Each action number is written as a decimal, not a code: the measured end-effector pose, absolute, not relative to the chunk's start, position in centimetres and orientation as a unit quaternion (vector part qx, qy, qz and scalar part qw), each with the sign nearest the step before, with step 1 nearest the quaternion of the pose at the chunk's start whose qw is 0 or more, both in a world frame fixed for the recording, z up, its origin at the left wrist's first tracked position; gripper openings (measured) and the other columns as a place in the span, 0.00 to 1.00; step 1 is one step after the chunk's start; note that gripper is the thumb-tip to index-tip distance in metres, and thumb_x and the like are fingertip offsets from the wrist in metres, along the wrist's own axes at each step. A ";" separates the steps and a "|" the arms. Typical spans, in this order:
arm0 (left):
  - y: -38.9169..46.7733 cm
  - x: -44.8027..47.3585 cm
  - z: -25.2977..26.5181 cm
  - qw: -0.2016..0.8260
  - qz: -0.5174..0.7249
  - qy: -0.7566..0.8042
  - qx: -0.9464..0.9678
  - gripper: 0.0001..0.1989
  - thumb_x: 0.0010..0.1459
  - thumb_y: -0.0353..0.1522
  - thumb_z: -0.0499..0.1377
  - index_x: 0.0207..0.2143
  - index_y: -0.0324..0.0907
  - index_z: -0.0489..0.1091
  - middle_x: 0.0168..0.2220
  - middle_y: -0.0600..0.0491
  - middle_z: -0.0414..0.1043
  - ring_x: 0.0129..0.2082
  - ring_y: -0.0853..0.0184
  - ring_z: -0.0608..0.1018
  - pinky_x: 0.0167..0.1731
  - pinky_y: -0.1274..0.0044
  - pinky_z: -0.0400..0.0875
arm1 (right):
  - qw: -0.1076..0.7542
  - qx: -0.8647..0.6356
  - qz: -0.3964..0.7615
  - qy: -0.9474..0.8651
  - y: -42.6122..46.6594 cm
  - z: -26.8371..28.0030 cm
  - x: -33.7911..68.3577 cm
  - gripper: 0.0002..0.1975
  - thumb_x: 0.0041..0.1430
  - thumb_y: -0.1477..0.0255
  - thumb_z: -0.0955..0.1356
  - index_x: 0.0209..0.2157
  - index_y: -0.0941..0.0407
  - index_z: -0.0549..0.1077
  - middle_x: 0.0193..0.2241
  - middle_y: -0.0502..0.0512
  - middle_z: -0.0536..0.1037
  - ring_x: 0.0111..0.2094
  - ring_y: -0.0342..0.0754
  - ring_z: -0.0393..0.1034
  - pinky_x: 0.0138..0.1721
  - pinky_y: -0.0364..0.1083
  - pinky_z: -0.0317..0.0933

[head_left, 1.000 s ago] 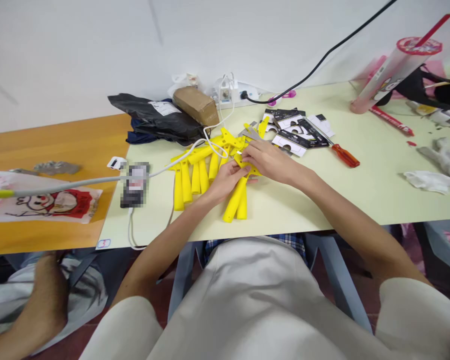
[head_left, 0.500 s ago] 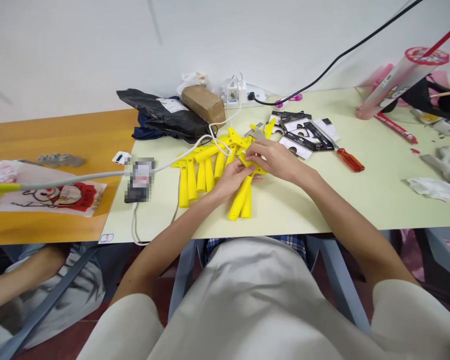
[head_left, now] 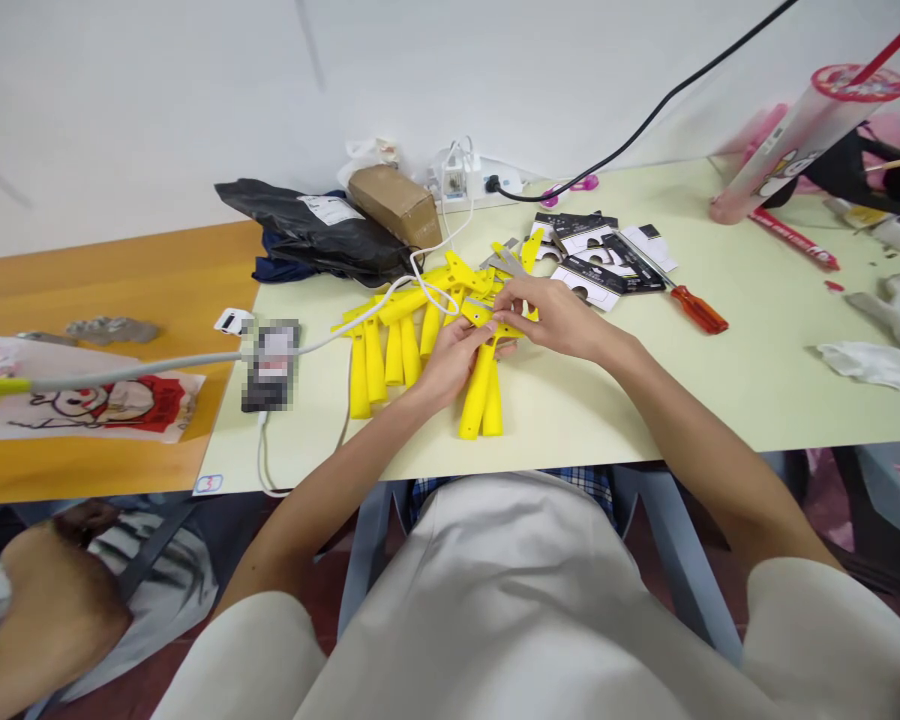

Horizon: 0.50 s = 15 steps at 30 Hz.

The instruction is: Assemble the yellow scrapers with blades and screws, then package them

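My left hand [head_left: 452,360] grips a yellow plastic scraper [head_left: 478,395] at its wide head, thumb on top, with the handle pointing down toward me. Closed in a pinch, my right hand [head_left: 559,315] touches the right end of that head; whether a small part sits between its fingertips is hidden. Another yellow handle [head_left: 493,405] lies beneath the held one. To the left and behind my hands, several more yellow scrapers [head_left: 375,365] lie in an overlapping pile. Thin grey metal blades [head_left: 506,262] show beyond my right fingers.
Black-and-white cards [head_left: 589,280] and an orange screwdriver [head_left: 699,310] lie right of the pile. Behind it are a black plastic bag [head_left: 315,235], a cardboard box [head_left: 396,205] and a power strip [head_left: 499,178]. A white cable [head_left: 345,325] crosses the scrapers. A co-worker's arm [head_left: 60,610] shows lower left.
The held scraper's head has tilted so more of its flat face shows between my hands. My right fingers stay at its end. The co-worker's arm at lower left has changed position.
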<state>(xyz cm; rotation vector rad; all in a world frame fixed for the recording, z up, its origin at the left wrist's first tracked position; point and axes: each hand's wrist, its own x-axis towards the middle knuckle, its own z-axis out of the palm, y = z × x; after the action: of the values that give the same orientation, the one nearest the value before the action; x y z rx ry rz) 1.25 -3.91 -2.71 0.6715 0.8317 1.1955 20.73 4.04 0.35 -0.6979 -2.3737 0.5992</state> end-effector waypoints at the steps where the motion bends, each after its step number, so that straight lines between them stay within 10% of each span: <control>1: -4.0 1.3 -2.6 0.692 0.541 0.375 0.297 0.14 0.59 0.32 0.77 0.44 0.40 0.79 0.50 0.46 0.86 0.55 0.55 0.87 0.64 0.58 0.81 | 0.299 -0.262 0.228 -0.889 4.0 0.4 20.8 0.07 0.74 0.65 0.70 0.42 0.54 0.78 0.39 0.58 0.85 0.37 0.54 0.75 0.42 0.52 0.65; 15: -4.0 1.1 -2.5 0.692 0.562 0.347 0.291 0.12 0.62 0.32 0.75 0.45 0.40 0.79 0.54 0.44 0.85 0.58 0.55 0.86 0.64 0.62 0.80 | 0.361 -0.270 0.213 -0.867 3.5 -0.6 20.3 0.14 0.76 0.56 0.70 0.43 0.52 0.75 0.42 0.59 0.82 0.41 0.57 0.76 0.46 0.56 0.70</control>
<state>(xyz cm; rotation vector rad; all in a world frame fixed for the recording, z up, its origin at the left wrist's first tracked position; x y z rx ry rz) 1.06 -3.98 -2.49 0.6496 0.7762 1.2565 20.34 3.45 -0.59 -0.6960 -2.2338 0.5487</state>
